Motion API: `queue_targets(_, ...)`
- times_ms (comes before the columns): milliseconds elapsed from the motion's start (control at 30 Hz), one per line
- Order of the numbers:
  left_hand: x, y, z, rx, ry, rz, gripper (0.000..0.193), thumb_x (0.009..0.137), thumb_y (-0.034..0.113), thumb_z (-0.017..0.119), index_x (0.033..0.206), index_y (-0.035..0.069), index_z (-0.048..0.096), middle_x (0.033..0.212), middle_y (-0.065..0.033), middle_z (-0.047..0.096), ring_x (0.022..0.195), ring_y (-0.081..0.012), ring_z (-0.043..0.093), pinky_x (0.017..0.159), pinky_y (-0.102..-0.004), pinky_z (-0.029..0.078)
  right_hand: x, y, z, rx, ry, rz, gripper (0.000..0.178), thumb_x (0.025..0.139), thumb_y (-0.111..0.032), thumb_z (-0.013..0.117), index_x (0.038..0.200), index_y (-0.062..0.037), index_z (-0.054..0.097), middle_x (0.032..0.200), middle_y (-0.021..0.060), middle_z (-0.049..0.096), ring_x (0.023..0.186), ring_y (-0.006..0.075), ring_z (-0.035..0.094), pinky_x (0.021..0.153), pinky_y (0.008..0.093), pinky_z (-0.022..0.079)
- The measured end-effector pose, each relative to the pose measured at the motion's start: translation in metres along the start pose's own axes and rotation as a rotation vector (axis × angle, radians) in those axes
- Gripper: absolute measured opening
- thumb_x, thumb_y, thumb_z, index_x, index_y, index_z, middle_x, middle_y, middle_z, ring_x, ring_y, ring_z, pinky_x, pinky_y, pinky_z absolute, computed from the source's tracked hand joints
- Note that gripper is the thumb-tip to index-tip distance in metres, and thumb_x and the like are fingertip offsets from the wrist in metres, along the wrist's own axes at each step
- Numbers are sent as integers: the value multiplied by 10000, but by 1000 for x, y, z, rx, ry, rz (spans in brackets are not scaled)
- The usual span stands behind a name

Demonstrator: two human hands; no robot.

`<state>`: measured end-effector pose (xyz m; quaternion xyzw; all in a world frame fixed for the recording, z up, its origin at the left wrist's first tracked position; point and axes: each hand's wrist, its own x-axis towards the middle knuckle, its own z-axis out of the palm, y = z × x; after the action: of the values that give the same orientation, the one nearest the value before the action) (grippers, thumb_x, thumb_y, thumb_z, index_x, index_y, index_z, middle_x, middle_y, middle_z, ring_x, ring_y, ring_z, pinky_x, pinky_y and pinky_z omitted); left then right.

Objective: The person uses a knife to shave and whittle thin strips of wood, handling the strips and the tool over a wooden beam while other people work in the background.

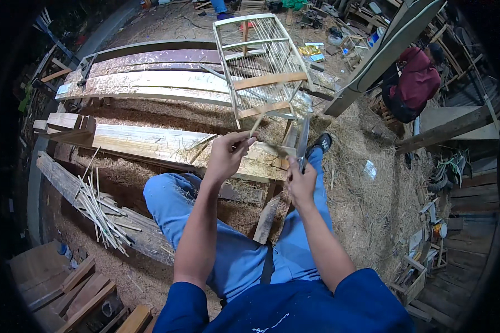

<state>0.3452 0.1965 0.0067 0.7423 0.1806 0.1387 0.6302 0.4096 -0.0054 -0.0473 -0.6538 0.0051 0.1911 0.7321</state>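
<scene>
Over the near bench, my left hand (226,156) pinches a thin pale wooden stick (256,125) that points up and away. My right hand (301,186) is closed around the handle of a knife (303,137), its broad blade upright, just right of the stick and apart from it. Below both hands runs a long pale plank bench (155,139) with shavings on it. Beyond them leans a wooden frame (269,80) strung with several thin slats. To my left, a loose bundle of pale sticks (103,211) lies across a weathered board (144,236).
Long planks (155,80) on a second bench stand farther off. Wood blocks (69,122) sit at the bench's left end. A slanting post (366,69) rises at right, with a person (415,83) in a maroon top seated beyond. Shavings cover the ground (361,211).
</scene>
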Motion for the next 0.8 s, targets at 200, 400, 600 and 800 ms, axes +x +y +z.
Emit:
queue_targets(200, -4, 2, -5, 363, -11, 217, 200, 892, 145, 696, 1056, 34, 726, 727, -153, 583, 639, -272, 545, 616, -383, 428, 27, -56, 18, 205, 9, -69, 375, 936, -360, 686, 758, -74, 522, 581, -20, 457, 400, 59, 388, 358, 225, 279)
queue_targets(400, -5, 1, -7, 449, -79, 291, 174, 882, 145, 696, 1012, 35, 730, 743, -174, 605, 685, -307, 585, 633, -395, 446, 35, -72, 22, 294, -27, -77, 335, 943, -346, 679, 810, -122, 467, 581, -44, 416, 412, 50, 360, 353, 218, 278)
queue_targets(600, -9, 7, -8, 438, -222, 151, 224, 900, 177, 691, 1062, 24, 724, 781, -159, 628, 680, -242, 578, 642, -364, 453, 35, -64, 14, 340, 22, -50, 299, 944, -297, 682, 823, -108, 485, 578, -48, 404, 413, 46, 348, 357, 223, 275)
queue_targets(800, -17, 6, -20, 439, -223, 155, 240, 883, 193, 715, 1050, 21, 725, 795, -194, 680, 672, -271, 645, 629, -370, 490, 33, -57, 8, 397, 105, -7, 316, 953, -242, 660, 747, -131, 449, 571, -47, 400, 400, 61, 364, 344, 235, 282)
